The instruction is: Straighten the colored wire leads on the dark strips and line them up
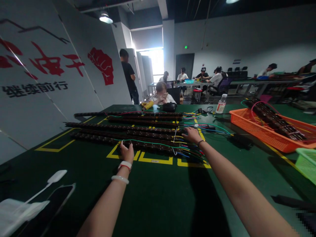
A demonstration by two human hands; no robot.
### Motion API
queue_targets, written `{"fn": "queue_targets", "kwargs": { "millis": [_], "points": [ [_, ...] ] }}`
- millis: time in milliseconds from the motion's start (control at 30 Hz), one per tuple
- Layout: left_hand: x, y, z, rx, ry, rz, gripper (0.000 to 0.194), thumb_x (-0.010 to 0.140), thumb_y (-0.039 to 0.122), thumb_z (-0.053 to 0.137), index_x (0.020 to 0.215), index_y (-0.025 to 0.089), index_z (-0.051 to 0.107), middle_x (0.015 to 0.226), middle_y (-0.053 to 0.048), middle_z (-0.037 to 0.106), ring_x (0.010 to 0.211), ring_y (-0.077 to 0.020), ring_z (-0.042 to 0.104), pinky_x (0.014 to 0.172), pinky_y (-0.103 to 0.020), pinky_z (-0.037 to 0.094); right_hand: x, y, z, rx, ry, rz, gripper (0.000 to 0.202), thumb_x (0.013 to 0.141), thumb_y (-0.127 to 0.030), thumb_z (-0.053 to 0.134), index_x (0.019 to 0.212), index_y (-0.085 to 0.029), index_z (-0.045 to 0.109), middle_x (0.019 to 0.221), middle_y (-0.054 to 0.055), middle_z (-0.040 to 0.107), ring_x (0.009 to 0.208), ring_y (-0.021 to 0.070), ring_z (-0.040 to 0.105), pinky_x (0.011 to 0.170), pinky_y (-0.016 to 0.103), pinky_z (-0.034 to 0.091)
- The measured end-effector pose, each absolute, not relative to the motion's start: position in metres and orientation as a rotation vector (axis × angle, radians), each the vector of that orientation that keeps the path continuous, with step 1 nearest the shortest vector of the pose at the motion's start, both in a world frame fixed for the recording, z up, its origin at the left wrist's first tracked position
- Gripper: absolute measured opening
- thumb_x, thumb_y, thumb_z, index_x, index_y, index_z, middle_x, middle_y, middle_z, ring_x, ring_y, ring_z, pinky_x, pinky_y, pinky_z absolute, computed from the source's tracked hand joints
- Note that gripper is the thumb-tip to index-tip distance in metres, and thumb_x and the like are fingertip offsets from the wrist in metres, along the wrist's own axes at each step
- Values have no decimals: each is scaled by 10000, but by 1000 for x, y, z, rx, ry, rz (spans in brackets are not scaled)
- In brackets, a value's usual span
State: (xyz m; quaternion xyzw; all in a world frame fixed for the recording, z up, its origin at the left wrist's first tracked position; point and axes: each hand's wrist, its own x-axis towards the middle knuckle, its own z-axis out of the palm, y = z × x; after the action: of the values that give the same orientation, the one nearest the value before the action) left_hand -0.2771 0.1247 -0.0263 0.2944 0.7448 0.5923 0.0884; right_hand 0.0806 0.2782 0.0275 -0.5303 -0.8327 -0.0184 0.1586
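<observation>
Cable bundles: several long, dark bundles lay roughly parallel across the green table; coloured wire ends fanned out on the right, and yellow tape marked the tabletop beneath and around them.

Orange basket: stood at the right of the table, slatted and shallow; it contained another dark bundle, laid aslant with one end raised above the rim.

Green basket: only partly in view at the right edge, nearer the wearer than the orange one; its contents could not be made out.

Bottle: stood upright, capped, behind the wires and left of the orange basket.

Left hand: reached forward to the near side of the front bundle, thumb and fingers apart at its edge; whether they gripped any strand could not be told. White bangle on the wrist.

Right hand: lay palm down over the right-hand end of the bundles, fingers loosely extended leftward near the wire ends; a grip could not be confirmed. Dark bracelet on the wrist.

Forearms: entered from the lower edge, well apart, slanting inward toward the bundles.

Far side: a seated person faced the table behind a black pouch.
</observation>
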Motion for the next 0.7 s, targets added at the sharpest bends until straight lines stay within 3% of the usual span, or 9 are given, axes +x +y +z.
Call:
{"fn": "queue_targets", "kwargs": {
  "millis": [267, 433, 700],
  "points": [
    [-276, 124, -22, 843, 2160, 1760, 608, 809, 335, 522, 1375, 215, 335, 1411, -156, 390, 1306, -310, 356, 1068, -471, 269, 78, 299, 20, -1583, -2527, 8, 422, 864, -528, 526, 1007, -138, 602, 1033, 133, 625, 882, 215, 610, 727, 270, 422],
    [-287, 129, -20, 846, 2120, 1730, 534, 819, 338, 508, 1330, 237, 389, 1351, -134, 460, 1249, -290, 430, 1045, -449, 312, 80, 294, 14, -1561, -2522, -7, 395, 885, -521, 501, 976, -145, 583, 935, 110, 654, 806, 207, 618, 642, 259, 400],
    [-304, 144, -19, 839, 2076, 1682, 521, 836, 332, 548, 1326, 237, 398, 1258, -113, 525, 1158, -262, 498, 1012, -471, 349, 76, 286, 53, -1475, -2397, -249, 399, 915, -510, 443, 966, -134, 566, 985, 142, 642, 922, 256, 575, 743, 309, 357]
  ]
}}
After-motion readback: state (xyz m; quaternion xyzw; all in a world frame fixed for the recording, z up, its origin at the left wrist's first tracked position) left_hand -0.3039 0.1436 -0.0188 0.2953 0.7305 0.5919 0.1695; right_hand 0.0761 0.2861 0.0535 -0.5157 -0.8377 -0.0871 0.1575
